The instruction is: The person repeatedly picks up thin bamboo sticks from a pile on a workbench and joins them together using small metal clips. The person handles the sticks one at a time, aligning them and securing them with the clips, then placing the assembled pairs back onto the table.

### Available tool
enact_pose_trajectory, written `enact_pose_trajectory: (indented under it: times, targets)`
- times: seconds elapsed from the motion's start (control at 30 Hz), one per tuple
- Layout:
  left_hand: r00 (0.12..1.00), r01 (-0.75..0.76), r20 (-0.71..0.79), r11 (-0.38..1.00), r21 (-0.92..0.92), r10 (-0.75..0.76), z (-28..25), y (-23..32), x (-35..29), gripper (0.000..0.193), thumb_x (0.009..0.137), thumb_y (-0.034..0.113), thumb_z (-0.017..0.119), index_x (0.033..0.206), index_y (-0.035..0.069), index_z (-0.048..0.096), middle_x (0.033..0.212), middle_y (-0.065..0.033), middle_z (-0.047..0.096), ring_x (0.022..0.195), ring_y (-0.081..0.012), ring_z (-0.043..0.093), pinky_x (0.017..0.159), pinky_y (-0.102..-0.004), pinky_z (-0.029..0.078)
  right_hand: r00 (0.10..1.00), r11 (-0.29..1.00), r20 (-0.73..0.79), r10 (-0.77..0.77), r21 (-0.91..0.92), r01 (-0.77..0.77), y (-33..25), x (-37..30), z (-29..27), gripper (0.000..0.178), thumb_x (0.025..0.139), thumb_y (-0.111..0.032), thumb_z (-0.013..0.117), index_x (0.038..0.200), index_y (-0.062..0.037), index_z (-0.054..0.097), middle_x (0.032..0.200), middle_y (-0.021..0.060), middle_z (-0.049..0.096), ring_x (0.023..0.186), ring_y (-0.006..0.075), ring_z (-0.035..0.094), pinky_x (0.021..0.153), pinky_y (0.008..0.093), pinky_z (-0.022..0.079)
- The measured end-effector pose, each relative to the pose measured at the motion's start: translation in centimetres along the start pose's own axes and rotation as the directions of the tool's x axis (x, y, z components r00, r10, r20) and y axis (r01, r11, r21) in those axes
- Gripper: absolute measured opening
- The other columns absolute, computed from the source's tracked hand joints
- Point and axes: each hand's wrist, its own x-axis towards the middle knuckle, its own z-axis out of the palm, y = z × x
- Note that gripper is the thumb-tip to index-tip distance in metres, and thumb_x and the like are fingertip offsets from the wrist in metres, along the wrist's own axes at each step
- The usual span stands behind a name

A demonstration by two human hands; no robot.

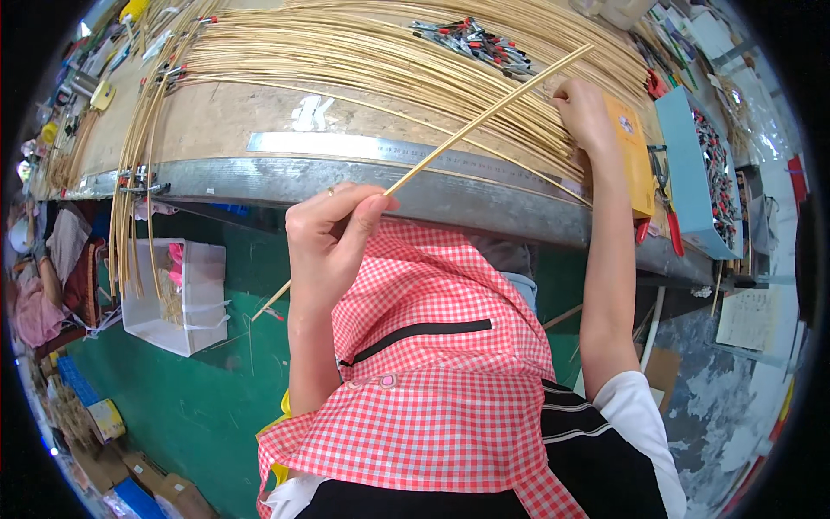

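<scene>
My left hand [333, 238] pinches a long, thin, straw-coloured stick [484, 121] between thumb and fingers. The stick slants up to the right across the table edge, and its lower end passes behind my wrist. It may be two strips lying together; I cannot tell. My right hand [588, 117] is over the right ends of a broad spread of similar sticks [346, 65], beside a yellow box [629, 156]. Its fingers are curled in, and whatever is between them is hidden. A steel ruler [346, 147] lies along the near table edge, with a loose stick slanting over it.
Small black, silver and red pieces [475, 43] lie heaped on the sticks. A light-blue box [683, 173] at right holds more. Red-handled pliers [667, 208] stand by the yellow box. Clamped sticks [130, 208] overhang the left edge above a white bin [203, 303].
</scene>
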Motion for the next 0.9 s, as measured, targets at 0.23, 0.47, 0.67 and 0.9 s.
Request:
enact_pose_trajectory:
  times: [0.23,0.47,0.67,0.9]
  targets:
    - [1.0,0.017,-0.006,1.0,-0.008,-0.017,0.3,0.1,-0.2,0.008,0.084,0.004,0.064,0.083,-0.003,0.069,0.059,-0.0036,0.055,0.052,-0.0076,0.045,0.046,-0.0233,0.031,0.992,1.0,0.128,0.008,-0.024,-0.005,-0.2,0.2,-0.6,0.018,0.078,-0.013,0.064,0.083,0.0045,0.062,0.085,0.0233,0.063,0.084,0.0378,0.062,0.073,0.0423,0.047]
    - [0.999,-0.041,-0.012,0.999,0.014,0.041,0.4,0.0,0.0,0.006,0.083,0.003,0.064,0.083,-0.002,0.068,0.06,-0.0061,0.058,0.052,-0.0102,0.048,0.047,-0.0245,0.034,0.985,0.992,-0.124,0.123,0.015,-0.122,-3.0,-1.7,-3.9,0.02,0.084,-0.013,0.058,0.083,0.0067,0.06,0.087,0.0259,0.062,0.085,0.0425,0.06,0.074,0.0456,0.046]
    - [0.99,-0.131,-0.023,0.975,0.182,0.138,0.7,0.5,-0.3,0.004,0.081,0.002,0.067,0.083,0.0,0.067,0.061,-0.0078,0.057,0.05,-0.0154,0.051,0.047,-0.0264,0.037,0.985,0.71,0.038,0.17,0.688,-0.149,-11.9,-7.0,-6.7,0.02,0.087,-0.009,0.057,0.1,0.0041,0.064,0.083,0.0118,0.066,0.074,0.0183,0.061,0.069,0.0326,0.048]
    - [0.963,-0.252,-0.024,0.925,0.284,0.269,1.1,1.5,-0.3,0.006,0.079,-0.001,0.067,0.085,0.0,0.065,0.065,-0.0074,0.057,0.05,-0.0164,0.051,0.045,-0.028,0.037,0.985,0.037,0.159,-0.067,0.987,-0.156,-17.3,-12.5,-4.6,0.032,0.089,0.006,0.05,0.121,0.0074,0.054,0.095,0.0083,0.054,0.068,0.0101,0.053,0.061,0.0216,0.047]
